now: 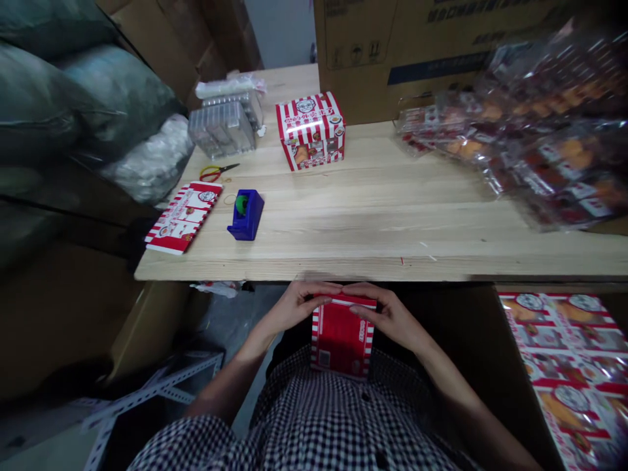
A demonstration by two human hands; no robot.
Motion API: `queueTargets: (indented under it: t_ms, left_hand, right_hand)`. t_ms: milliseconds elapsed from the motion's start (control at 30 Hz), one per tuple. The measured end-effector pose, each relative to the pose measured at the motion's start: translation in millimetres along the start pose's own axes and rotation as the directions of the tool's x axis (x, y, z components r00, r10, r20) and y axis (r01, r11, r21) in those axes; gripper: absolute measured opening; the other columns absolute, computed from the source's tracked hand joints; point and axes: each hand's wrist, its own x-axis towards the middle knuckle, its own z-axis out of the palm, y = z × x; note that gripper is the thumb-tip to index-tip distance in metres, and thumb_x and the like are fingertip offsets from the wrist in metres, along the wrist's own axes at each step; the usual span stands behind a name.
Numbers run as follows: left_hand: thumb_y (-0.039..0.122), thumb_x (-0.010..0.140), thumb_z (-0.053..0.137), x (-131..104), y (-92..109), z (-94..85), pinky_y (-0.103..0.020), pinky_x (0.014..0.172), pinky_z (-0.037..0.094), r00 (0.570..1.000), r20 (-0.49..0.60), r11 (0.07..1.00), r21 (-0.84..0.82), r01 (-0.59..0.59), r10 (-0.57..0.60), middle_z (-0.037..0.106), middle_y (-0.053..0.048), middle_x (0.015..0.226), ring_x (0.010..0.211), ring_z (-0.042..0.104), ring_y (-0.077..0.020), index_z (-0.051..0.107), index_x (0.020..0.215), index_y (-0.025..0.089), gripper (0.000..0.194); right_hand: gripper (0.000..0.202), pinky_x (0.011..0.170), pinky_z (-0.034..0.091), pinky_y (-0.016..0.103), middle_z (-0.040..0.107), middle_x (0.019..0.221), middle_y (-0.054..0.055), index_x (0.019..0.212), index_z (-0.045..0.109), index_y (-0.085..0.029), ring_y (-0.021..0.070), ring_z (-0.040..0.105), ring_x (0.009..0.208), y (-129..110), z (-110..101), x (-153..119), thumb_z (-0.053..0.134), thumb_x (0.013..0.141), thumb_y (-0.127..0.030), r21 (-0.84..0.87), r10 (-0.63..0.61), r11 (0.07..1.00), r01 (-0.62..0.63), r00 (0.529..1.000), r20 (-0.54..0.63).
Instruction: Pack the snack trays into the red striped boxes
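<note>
Both my hands hold a small red-and-white striped carton upright against my checked shirt, below the near edge of the wooden table. My left hand grips its top left corner. My right hand grips its top right side, fingers laid along the top flap. The carton's lower part rests against my lap.
On the table stand an assembled striped box, a blue tape dispenser, flat striped cartons, scissors, clear plastic trays and a heap of bagged packets. A bin of finished boxes sits at lower right. Large cardboard boxes stand behind.
</note>
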Motion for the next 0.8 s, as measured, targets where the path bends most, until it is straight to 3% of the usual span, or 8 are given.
queueTargets:
  t_ms: [133, 200, 233, 300, 333, 400, 533, 800]
  left_hand:
    - [0.029, 0.093, 0.063, -3, 1, -4.3, -0.042, 0.105, 0.048, 0.996, -0.082, 0.997, 0.072, -0.041, 0.047, 0.066, -0.009, 0.132, 0.122, 0.063, -0.0233, 0.066, 0.125, 0.026, 0.033]
    - [0.031, 0.087, 0.07, -4, -4, -27.6, -0.043, 0.109, 0.044, 0.939, -0.337, 0.98, 0.198, 0.007, 0.062, 0.055, -0.011, 0.144, 0.13, 0.055, -0.0254, 0.055, 0.135, 0.026, 0.051]
    - [0.033, 0.084, 0.074, -3, -8, -44.9, -0.045, 0.111, 0.041, 0.85, -0.52, 0.958, 0.276, 0.074, 0.084, 0.05, -0.013, 0.148, 0.134, 0.051, -0.0267, 0.05, 0.138, 0.026, 0.06]
    - [0.034, 0.076, 0.08, 1, -19, -85.3, -0.049, 0.114, 0.035, 0.538, -0.826, 0.886, 0.365, 0.287, 0.167, 0.044, -0.015, 0.151, 0.138, 0.044, -0.03, 0.045, 0.137, 0.024, 0.071]
    - [0.035, 0.071, 0.083, 4, -25, -105.5, -0.05, 0.115, 0.031, 0.421, -0.888, 0.846, 0.361, 0.392, 0.185, 0.041, -0.017, 0.151, 0.141, 0.039, -0.0323, 0.044, 0.136, 0.022, 0.077]
    - [0.035, 0.065, 0.086, 12, -37, -138.9, -0.049, 0.113, 0.032, 0.329, -0.938, 0.816, 0.273, 0.509, 0.108, 0.046, -0.018, 0.144, 0.139, 0.04, -0.0335, 0.042, 0.131, 0.02, 0.081]
    - [0.031, 0.069, 0.081, 17, -49, -168.1, -0.041, 0.096, 0.044, 0.378, -0.925, 0.832, 0.173, 0.527, -0.047, 0.063, -0.009, 0.109, 0.106, 0.061, -0.0277, 0.048, 0.117, 0.021, 0.059]
    - [0.036, 0.062, 0.083, 1, -32, -195.8, -0.028, 0.072, 0.047, 0.503, -0.838, 0.916, 0.011, 0.402, -0.211, 0.062, 0.002, 0.074, 0.071, 0.058, -0.0157, 0.061, 0.089, 0.02, 0.038]
  right_hand:
    - [0.028, 0.109, 0.045, 0.047, 0.07, 0.128, 0.006, 0.122, 0.071, -0.032, 0.0246, 0.063, 0.122, 7, 7, 1, 0.059, 0.097, -0.037, -0.004, 0.027, 1.0, -0.027, 0.999, -0.045]
    - [0.028, 0.108, 0.046, 0.046, 0.07, 0.127, 0.006, 0.12, 0.072, -0.031, 0.0252, 0.062, 0.122, 13, 6, -2, 0.06, 0.096, -0.038, -0.015, 0.063, 0.998, -0.064, 0.996, -0.06]
    - [0.028, 0.108, 0.046, 0.045, 0.07, 0.126, 0.006, 0.119, 0.073, -0.031, 0.0255, 0.062, 0.122, 16, 5, -3, 0.061, 0.096, -0.039, -0.014, 0.077, 0.997, -0.078, 0.994, -0.072]
    - [0.027, 0.108, 0.046, 0.045, 0.071, 0.125, 0.007, 0.116, 0.074, -0.031, 0.026, 0.062, 0.122, 20, 4, -5, 0.062, 0.095, -0.041, 0.002, 0.091, 0.996, -0.091, 0.992, -0.092]
    - [0.027, 0.108, 0.046, 0.045, 0.071, 0.125, 0.007, 0.115, 0.075, -0.03, 0.0265, 0.062, 0.122, 20, 5, -5, 0.062, 0.094, -0.042, 0.009, 0.093, 0.996, -0.092, 0.991, -0.094]
    - [0.028, 0.108, 0.045, 0.047, 0.072, 0.124, 0.007, 0.113, 0.076, -0.03, 0.0275, 0.063, 0.122, 19, 7, -5, 0.063, 0.093, -0.044, 0.01, 0.089, 0.996, -0.088, 0.992, -0.09]
    - [0.029, 0.107, 0.047, 0.05, 0.073, 0.122, 0.007, 0.111, 0.077, -0.03, 0.0296, 0.065, 0.118, 14, 9, -3, 0.066, 0.09, -0.046, -0.012, 0.076, 0.997, -0.077, 0.993, -0.093]
    - [0.03, 0.108, 0.047, 0.052, 0.072, 0.123, 0.007, 0.112, 0.076, -0.031, 0.0313, 0.064, 0.12, 17, 5, -4, 0.066, 0.089, -0.048, -0.032, 0.081, 0.996, -0.084, 0.991, -0.105]
